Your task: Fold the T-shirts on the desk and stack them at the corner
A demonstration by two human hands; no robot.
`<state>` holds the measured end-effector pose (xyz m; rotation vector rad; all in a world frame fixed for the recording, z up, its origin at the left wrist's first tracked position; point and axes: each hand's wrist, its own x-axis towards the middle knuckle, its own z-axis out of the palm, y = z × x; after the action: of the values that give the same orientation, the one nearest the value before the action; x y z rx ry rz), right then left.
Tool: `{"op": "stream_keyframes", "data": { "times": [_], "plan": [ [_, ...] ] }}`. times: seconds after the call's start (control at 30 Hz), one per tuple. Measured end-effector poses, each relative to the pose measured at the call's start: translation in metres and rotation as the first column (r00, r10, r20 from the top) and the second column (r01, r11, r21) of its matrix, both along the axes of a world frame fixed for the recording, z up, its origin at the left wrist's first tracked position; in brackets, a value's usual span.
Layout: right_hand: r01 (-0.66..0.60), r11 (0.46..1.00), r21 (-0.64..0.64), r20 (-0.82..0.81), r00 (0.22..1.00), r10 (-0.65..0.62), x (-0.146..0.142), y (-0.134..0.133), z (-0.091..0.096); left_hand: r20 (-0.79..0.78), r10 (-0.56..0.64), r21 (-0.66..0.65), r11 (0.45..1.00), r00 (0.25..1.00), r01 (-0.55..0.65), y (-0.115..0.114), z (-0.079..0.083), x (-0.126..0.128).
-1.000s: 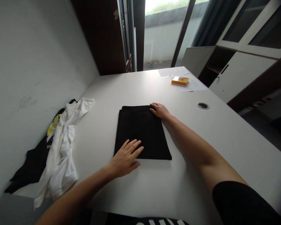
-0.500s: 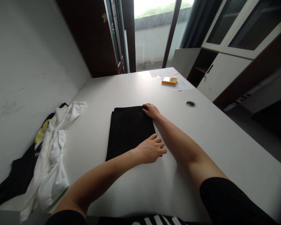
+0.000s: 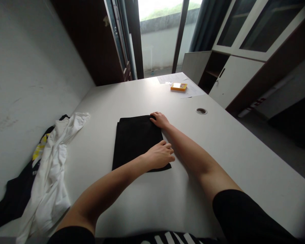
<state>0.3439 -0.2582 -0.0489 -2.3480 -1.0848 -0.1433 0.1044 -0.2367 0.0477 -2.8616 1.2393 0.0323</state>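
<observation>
A black garment (image 3: 134,139), folded into a flat rectangle, lies in the middle of the white table (image 3: 218,142). My left hand (image 3: 159,155) reaches across it to the near right corner, fingers curled over the right edge of the cloth. My right hand (image 3: 159,119) is at the far right corner, fingers bent and pinching that corner. Both forearms run along the garment's right side. The cloth under both palms is hidden.
A crumpled heap of white and black-and-yellow clothes (image 3: 51,162) lies at the table's left edge by the wall. An orange box (image 3: 178,86) rests on sheets of paper (image 3: 191,91) at the far right. A round cable hole (image 3: 201,110) and a cabinet (image 3: 234,78) are to the right.
My left hand has moved from the garment's near left part across to its near right corner. My right hand stayed at the far right corner and its fingers curled. The view shifted slightly.
</observation>
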Motion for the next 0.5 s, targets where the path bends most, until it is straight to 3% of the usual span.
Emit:
{"op": "stream_keyframes", "data": {
  "times": [0.2,0.5],
  "plan": [
    [-0.001,1.0,-0.002,0.001,1.0,0.001,0.003,0.0,-0.003,-0.073,-0.021,-0.008,1.0,0.997,0.021,-0.001,0.006,-0.006],
    [0.005,1.0,0.002,0.007,1.0,-0.005,0.004,0.001,-0.005,-0.148,0.086,0.042,0.996,0.985,-0.08,-0.005,0.013,-0.009]
  ]
}}
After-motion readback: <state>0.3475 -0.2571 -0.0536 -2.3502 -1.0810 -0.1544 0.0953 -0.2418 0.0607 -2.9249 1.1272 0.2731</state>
